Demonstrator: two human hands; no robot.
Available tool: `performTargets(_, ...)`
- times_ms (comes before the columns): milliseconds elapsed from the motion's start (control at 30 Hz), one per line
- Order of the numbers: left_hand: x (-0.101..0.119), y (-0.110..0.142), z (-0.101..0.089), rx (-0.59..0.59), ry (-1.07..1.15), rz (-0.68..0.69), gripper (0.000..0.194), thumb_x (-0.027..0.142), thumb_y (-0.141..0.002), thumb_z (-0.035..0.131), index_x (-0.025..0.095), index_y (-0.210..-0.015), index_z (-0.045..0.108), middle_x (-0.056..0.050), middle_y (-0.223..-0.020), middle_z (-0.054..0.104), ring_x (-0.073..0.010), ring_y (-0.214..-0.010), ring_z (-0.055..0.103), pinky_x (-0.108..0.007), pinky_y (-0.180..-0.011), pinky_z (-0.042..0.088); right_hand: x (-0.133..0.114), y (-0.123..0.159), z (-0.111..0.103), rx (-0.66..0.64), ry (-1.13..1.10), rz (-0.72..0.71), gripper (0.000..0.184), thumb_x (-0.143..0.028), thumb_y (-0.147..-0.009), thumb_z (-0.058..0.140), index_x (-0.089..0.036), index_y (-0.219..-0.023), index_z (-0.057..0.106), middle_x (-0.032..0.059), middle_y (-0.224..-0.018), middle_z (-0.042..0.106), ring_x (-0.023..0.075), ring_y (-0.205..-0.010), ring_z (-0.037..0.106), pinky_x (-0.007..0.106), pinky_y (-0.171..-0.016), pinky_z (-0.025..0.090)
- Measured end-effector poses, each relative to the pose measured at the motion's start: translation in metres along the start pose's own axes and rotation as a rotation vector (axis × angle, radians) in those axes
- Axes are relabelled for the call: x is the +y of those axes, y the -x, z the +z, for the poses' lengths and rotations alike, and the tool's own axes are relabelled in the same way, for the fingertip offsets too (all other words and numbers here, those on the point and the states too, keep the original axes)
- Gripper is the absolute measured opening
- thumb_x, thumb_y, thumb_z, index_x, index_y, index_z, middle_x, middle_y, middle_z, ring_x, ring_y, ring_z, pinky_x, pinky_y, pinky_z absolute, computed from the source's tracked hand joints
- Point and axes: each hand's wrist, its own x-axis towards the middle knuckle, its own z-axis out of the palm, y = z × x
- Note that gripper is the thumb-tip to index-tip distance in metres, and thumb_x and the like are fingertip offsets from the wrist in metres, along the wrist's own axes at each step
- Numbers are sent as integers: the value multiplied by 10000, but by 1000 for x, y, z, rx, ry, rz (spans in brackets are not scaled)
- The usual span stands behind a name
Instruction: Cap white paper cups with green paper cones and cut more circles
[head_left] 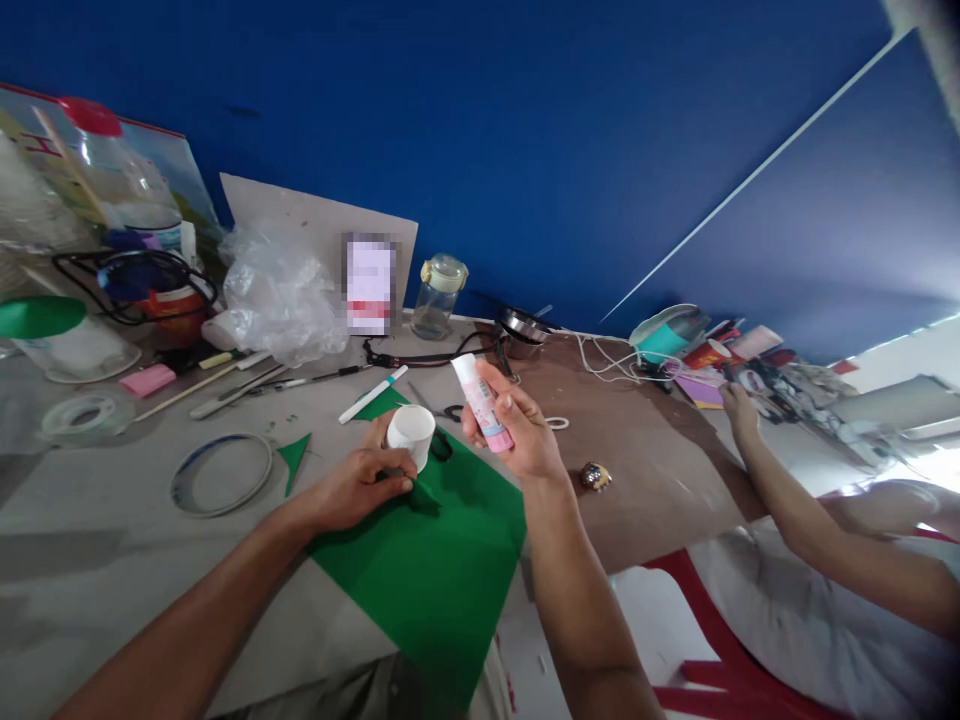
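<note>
My right hand is raised above the table, closed round a white and pink glue stick that points up and to the left. My left hand rests on a green paper sheet and pinches a small green paper piece beside a white paper cup. The cup lies tilted against the fingers of that hand. Black scissors lie just behind the cup.
Another person's arm reaches onto the table at the right, near cups and papers. A tape roll, a ring, a white pen, a glass jar and a plastic bag lie at the left and back. A red chair stands below.
</note>
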Motion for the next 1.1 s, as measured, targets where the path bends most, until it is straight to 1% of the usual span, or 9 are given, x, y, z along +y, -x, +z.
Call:
performTargets(267, 1, -1, 1, 9, 9, 6, 214, 293, -948, 537, 187, -863, 702, -90, -1346, 509, -260, -1271, 467, -391, -1109, 409, 17, 5, -2, -89, -28, 42, 607, -629, -849, 682, -274, -1340, 647, 39, -809, 740, 108, -515, 502, 265, -502, 384)
performTargets(500, 0, 0, 0, 16, -14, -2, 227, 334, -957, 543, 202, -872, 706, -70, -1352, 525, -237, -1224, 511, -359, -1097, 413, 24, 2, 2, -179, -191, 101, 424, -557, -804, 766, -234, -1068, 685, 30, -795, 711, 109, -567, 545, 247, -527, 380)
performTargets(567, 0, 0, 0, 11, -32, -7, 213, 329, -955, 550, 205, -887, 710, -69, -1352, 531, -241, -1227, 515, -365, -1100, 413, 24, 1, 0, -245, -283, 95, 513, -584, -752, 803, -263, -1118, 640, 19, -867, 695, 92, -552, 520, 256, -544, 406)
performTargets(633, -1, 0, 0, 5, -48, -12, 190, 316, -947, 561, 209, -900, 711, -70, -1342, 537, -247, -1234, 510, -370, -1097, 417, 22, 2, -3, -335, -354, 85, 725, -607, -647, 868, -305, -1238, 578, 1, -955, 658, 65, -542, 480, 276, -588, 444)
performTargets(733, -2, 1, 0, 3, -52, -19, 173, 299, -936, 567, 209, -912, 713, -76, -1307, 548, -256, -1243, 496, -380, -1091, 427, 17, 3, -5, -392, -346, 82, 947, -521, -541, 951, -350, -1351, 491, -22, -995, 605, 47, -551, 455, 287, -629, 467)
performTargets(867, -1, 1, 1, 25, -6, -9, 187, 316, -941, 557, 216, -894, 708, -68, -1315, 530, -256, -1262, 483, -397, -1116, 407, 11, 3, 1, -249, -251, 66, 829, -389, -593, 948, -350, -1285, 492, -73, -844, 555, 45, -506, 411, 254, -572, 429)
performTargets(967, -1, 1, 1, 32, 12, -3, 203, 320, -952, 550, 212, -883, 707, -66, -1346, 514, -255, -1278, 479, -388, -1128, 397, 11, 1, 4, -114, -162, 63, 648, -579, -681, 852, -296, -1173, 539, -94, -704, 483, 44, -461, 315, 239, -513, 356)
performTargets(1033, -1, 1, 1, 24, 7, -4, 203, 304, -956, 546, 205, -884, 708, -70, -1372, 502, -255, -1298, 464, -387, -1138, 389, 15, 0, 4, -24, -44, 54, 663, -725, -707, 748, -248, -1139, 587, -78, -666, 471, 59, -474, 297, 246, -498, 315)
performTargets(1100, -1, 1, 1, 10, -3, -8, 209, 290, -961, 539, 196, -888, 711, -78, -1412, 476, -257, -1304, 460, -393, -1140, 392, 21, -1, 3, 82, 121, 22, 656, -750, -748, 686, -202, -1106, 649, -49, -664, 474, 84, -525, 338, 255, -509, 301)
